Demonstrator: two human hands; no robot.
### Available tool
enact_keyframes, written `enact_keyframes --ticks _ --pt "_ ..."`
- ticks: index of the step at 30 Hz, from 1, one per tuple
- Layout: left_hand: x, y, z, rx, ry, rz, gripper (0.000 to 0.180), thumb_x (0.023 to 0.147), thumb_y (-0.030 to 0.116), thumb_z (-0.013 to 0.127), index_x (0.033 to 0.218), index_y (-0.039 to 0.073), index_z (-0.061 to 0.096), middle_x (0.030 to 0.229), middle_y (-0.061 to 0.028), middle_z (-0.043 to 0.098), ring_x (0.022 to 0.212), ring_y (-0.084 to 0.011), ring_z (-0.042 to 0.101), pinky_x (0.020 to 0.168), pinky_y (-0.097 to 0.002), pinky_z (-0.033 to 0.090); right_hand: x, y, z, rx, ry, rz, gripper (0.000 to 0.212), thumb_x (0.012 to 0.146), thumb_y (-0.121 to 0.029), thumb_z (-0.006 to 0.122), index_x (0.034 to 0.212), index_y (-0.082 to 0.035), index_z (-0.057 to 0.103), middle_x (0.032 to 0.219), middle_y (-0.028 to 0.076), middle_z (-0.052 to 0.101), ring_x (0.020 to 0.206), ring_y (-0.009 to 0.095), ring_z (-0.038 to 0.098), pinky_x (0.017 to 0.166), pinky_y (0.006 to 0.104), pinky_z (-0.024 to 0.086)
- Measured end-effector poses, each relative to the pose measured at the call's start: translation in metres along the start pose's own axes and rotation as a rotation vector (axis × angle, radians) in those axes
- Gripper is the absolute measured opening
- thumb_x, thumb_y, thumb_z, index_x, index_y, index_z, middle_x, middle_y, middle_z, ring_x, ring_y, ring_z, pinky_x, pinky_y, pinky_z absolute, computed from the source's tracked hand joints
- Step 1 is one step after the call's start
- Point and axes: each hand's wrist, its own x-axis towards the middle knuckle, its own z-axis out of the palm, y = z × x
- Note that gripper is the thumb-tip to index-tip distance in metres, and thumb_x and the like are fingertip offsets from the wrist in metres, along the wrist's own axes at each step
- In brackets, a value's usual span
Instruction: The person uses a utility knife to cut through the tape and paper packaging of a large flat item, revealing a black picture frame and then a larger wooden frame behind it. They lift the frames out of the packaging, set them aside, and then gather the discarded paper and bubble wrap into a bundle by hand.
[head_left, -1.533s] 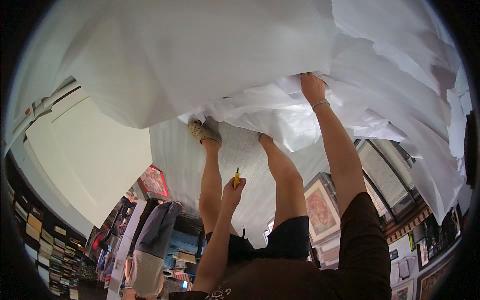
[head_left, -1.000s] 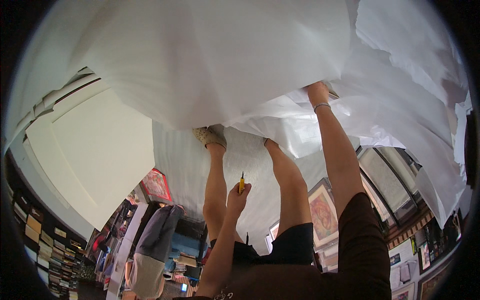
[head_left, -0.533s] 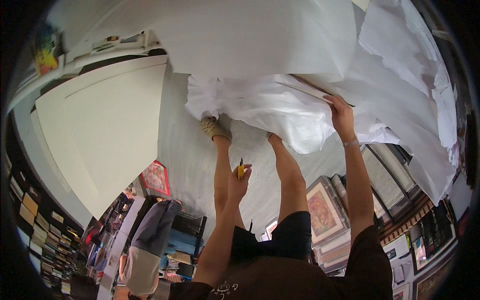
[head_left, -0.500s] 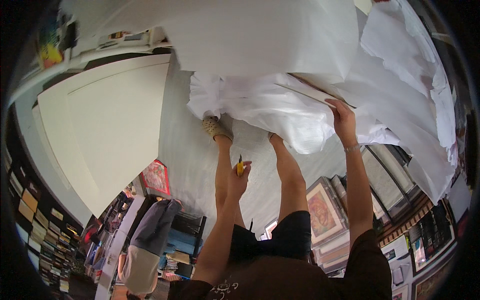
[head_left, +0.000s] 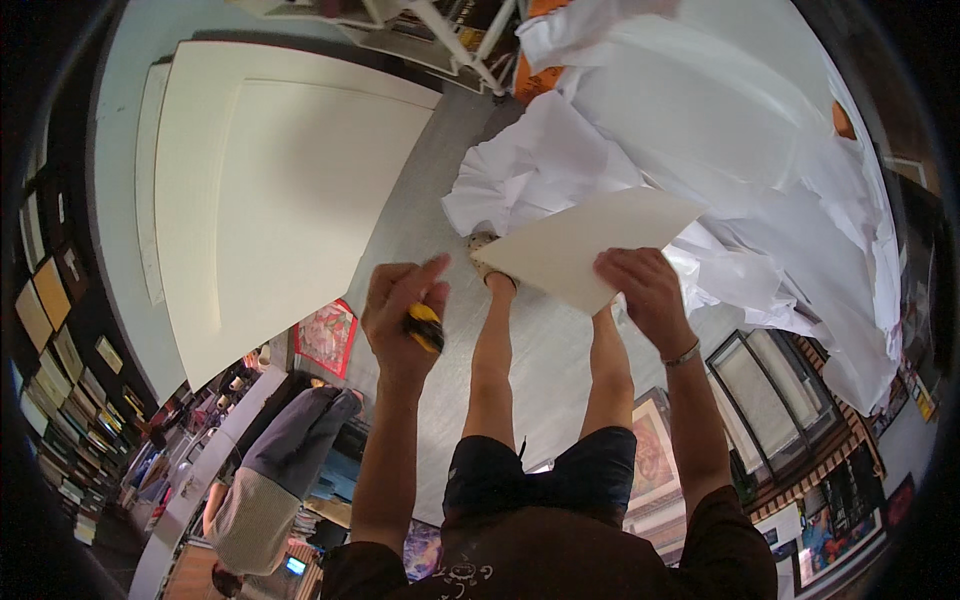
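Note:
A yellow and black utility knife (head_left: 425, 328) sits in the grip of my left hand (head_left: 398, 310), raised in front of my left leg; its blade cannot be made out. My right hand (head_left: 645, 295) pinches the near edge of a flat, off-white piece of board (head_left: 590, 238). The board hangs tilted in the air over my shoe (head_left: 484, 255), its far corner reaching toward a heap of crumpled white paper (head_left: 720, 120).
Large white panels (head_left: 290, 190) lean at the left. A framed red picture (head_left: 326, 338) stands below them. Behind, a co-worker (head_left: 285, 460) bends over a cluttered counter (head_left: 195, 490). Frames (head_left: 770, 390) lean at my right; a white rack (head_left: 440, 40) stands ahead.
My view has swung left and away from the large sheet. The board has come up out of the paper in my right hand. My left hand has risen with the knife.

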Motion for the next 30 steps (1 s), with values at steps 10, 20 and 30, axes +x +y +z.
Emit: enact_keyframes --ticks 10,20,30 --pt "-0.016 -0.022 -0.142 0.247 -0.468 0.111 0.051 0.06 0.024 0.093 0.107 0.016 0.075 0.107 -0.0017 0.075 0.085 -0.02 0.069 0.074 -0.0361 0.05 0.061 -0.125 0.073 0.281 -0.13 -0.128 0.043 0.076 0.005 0.069 0.116 -0.01 0.073 0.115 0.006 0.074 0.112 0.024 0.07 0.095 0.0415 0.056" --pt "0.014 -0.155 -0.202 0.516 -0.269 -0.084 0.028 0.063 -0.002 0.075 0.087 0.012 0.075 0.086 -0.0018 0.072 0.079 -0.0259 0.061 0.073 -0.0386 0.05 0.156 -0.134 0.178 0.262 -0.03 0.121 0.033 0.093 -0.016 0.068 0.125 -0.012 0.066 0.121 0.01 0.07 0.109 0.033 0.067 0.092 0.0437 0.054" --pt "0.038 -0.313 -0.202 0.646 -0.164 -0.409 0.022 0.085 0.027 0.078 0.101 0.011 0.074 0.088 -0.0145 0.069 0.086 -0.034 0.065 0.076 -0.0456 0.052 0.023 -0.044 0.157 0.039 -0.491 0.568 0.025 0.095 -0.019 0.066 0.116 -0.006 0.067 0.112 0.017 0.069 0.102 0.039 0.067 0.089 0.0479 0.053"
